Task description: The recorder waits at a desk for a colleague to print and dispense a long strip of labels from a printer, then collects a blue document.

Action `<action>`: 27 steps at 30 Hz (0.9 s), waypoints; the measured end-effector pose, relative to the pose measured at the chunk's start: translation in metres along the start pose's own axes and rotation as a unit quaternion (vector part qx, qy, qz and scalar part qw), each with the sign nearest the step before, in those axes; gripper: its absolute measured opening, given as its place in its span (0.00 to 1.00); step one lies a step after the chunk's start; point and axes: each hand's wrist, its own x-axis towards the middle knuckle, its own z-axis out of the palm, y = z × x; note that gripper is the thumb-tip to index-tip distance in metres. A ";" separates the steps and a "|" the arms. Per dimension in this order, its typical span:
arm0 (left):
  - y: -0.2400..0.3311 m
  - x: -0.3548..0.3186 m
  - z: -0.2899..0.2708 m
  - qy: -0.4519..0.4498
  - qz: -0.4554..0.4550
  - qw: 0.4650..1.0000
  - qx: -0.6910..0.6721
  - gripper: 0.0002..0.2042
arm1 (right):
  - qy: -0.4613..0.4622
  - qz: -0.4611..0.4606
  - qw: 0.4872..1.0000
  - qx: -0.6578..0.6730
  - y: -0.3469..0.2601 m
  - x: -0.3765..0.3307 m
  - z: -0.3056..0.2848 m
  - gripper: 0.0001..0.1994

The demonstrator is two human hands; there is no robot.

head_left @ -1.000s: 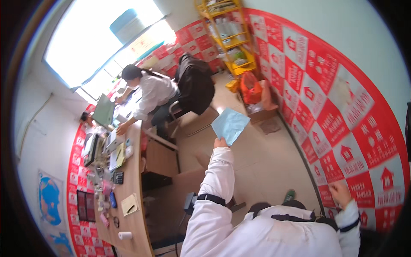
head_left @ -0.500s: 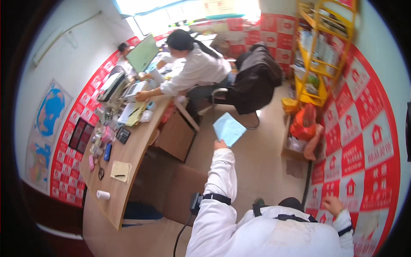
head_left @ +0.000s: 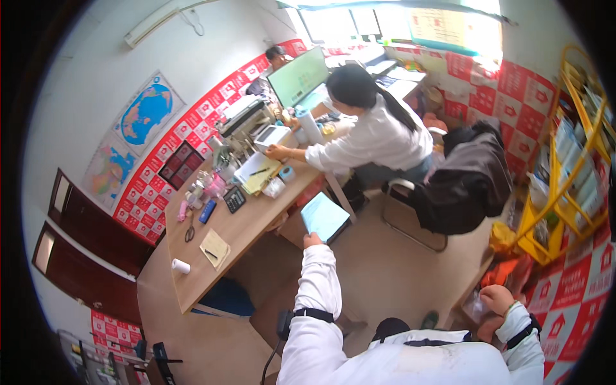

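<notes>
My left hand [head_left: 313, 240] reaches forward, closed on the near edge of a flat, pale blue booklet [head_left: 324, 215] with a dark lower edge. It is held above the floor, near the front side of the wooden desk [head_left: 240, 224]. Its exact kind is hard to make out. My right hand [head_left: 497, 298] is raised at the right side with its fingers curled in, and nothing shows in it. Behind that hand lie an orange bag [head_left: 505, 272] and a box.
A person in a white shirt [head_left: 378, 135] sits at the desk, handling a white device [head_left: 272, 136]. A chair [head_left: 459, 186] draped with a dark jacket stands behind them. A yellow shelf [head_left: 564, 186] is at the right. A calculator [head_left: 235, 199], notepad [head_left: 215, 249] and paper roll [head_left: 181, 265] lie on the desk.
The view has turned, so the room sits further right and more of the left wall and doors shows. The booklet stays in my left hand, now nearer the desk's side in view.
</notes>
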 end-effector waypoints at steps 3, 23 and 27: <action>0.034 0.010 0.008 0.023 0.007 0.998 -0.063 0.16 | -0.106 -0.061 0.991 -0.045 -0.016 0.075 -0.011 0.09; 0.023 0.274 0.112 0.088 -0.023 0.990 -0.112 0.15 | -0.169 0.187 0.966 0.047 0.087 0.153 0.075 0.10; 0.038 0.267 0.143 0.039 -0.085 0.993 0.078 0.14 | -0.238 0.191 0.952 0.022 0.040 0.193 0.038 0.11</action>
